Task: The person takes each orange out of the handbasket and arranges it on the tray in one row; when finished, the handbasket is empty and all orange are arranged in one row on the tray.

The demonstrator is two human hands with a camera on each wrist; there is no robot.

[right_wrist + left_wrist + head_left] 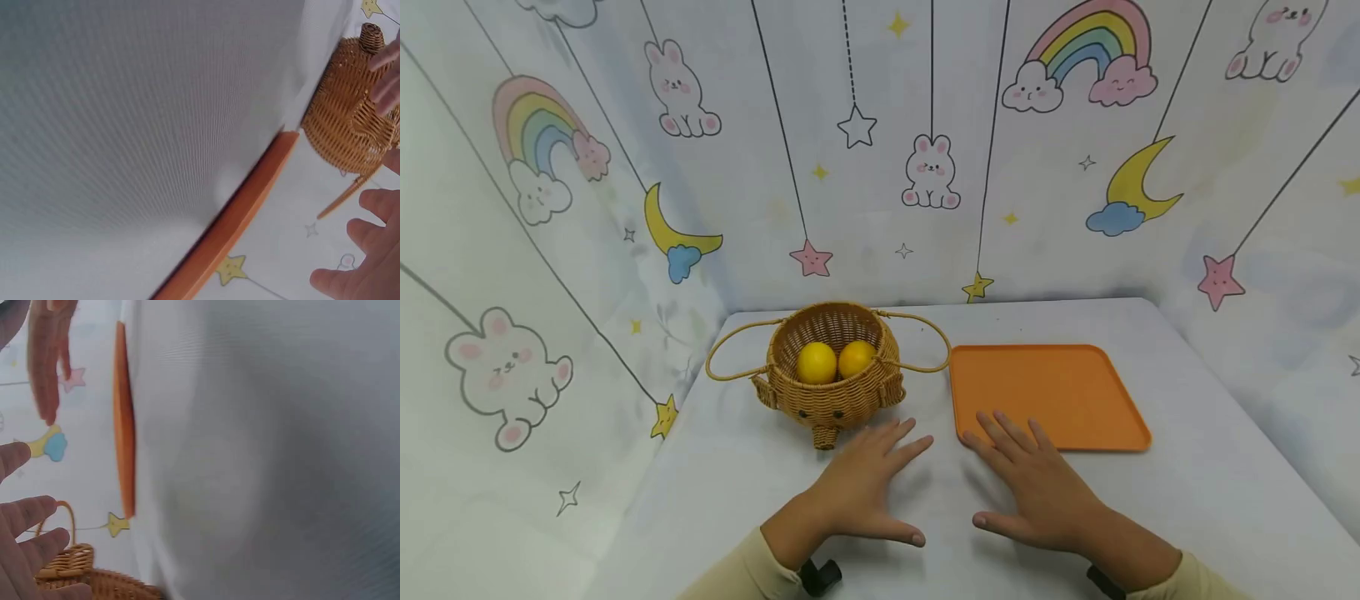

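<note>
A woven wicker basket (831,400) shaped like an elephant's head, with a short trunk, ears and two loop handles, stands left of centre. Inside it lie two round yellow fruits, a left one (816,363) and a right one (857,359). To the right an orange tray (1048,396) lies flat on the white table. My left hand (868,483) is held in front of the basket, fingers spread, holding nothing. My right hand (1037,487) hovers by the tray's near left corner with fingers spread, its fingertips overlapping the tray's edge in the head view.
The white table (910,575) runs back to a wall (865,208) printed with bunnies, rainbows, moons and stars. A similar printed wall stands at each side. The basket's right handle (936,333) reaches to the tray's far left corner.
</note>
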